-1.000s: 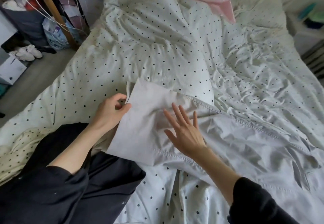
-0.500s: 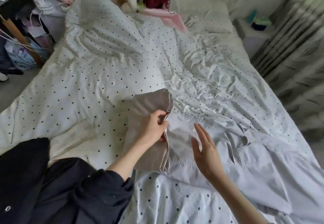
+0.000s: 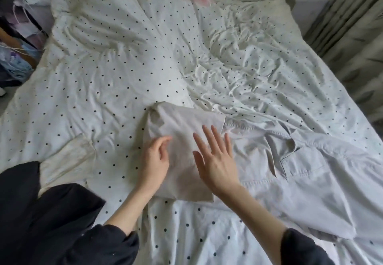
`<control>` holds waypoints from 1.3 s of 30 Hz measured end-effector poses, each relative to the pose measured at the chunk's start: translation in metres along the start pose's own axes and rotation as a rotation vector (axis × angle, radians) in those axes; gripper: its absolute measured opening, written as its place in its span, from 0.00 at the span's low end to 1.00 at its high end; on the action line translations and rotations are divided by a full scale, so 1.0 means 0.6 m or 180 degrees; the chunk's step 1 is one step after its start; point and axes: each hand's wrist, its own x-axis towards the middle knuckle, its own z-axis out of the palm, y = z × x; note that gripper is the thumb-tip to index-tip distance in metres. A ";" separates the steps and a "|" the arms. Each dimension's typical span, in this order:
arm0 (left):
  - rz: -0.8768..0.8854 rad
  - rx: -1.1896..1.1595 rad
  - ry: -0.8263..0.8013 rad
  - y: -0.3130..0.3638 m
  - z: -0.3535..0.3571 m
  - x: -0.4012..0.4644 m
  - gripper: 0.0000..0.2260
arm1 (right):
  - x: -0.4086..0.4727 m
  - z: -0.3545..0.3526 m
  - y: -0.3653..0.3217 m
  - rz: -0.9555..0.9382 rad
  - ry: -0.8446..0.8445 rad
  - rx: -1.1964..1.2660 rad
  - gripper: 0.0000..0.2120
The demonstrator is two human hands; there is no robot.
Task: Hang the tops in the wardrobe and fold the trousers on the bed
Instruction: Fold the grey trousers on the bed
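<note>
We are folding the pale trousers (image 3: pixel 269 161) lying near us on the bed (image 3: pixel 124 67), one end doubled over. Our left hand (image 3: pixel 154 161), loosely curled, and flat right hand (image 3: pixel 217 161) are resting on the fold, gripping nothing. The rumpled duvet could be skewing the fold. Curtains (image 3: pixel 352 26) are hanging far right.

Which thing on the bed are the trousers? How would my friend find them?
Start at the big spotty duvet covering the bed. Near its lower middle lie the trousers, with both hands over their folded-over end. They are plain pale grey with stitched seams and a pocket, with no dots at all.
</note>
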 end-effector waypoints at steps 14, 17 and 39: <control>-0.1948 -0.0906 -0.1196 -0.079 -0.092 0.045 0.21 | 0.037 0.105 0.019 0.0424 -0.1535 -0.0629 0.34; -0.1752 -0.1059 -0.1179 -0.051 -0.109 0.048 0.14 | 0.028 0.083 0.016 0.0348 -0.1322 -0.0344 0.31; -0.0003 -0.0308 -0.1909 0.313 0.169 -0.091 0.12 | -0.197 -0.181 0.249 0.2566 0.0702 0.2732 0.18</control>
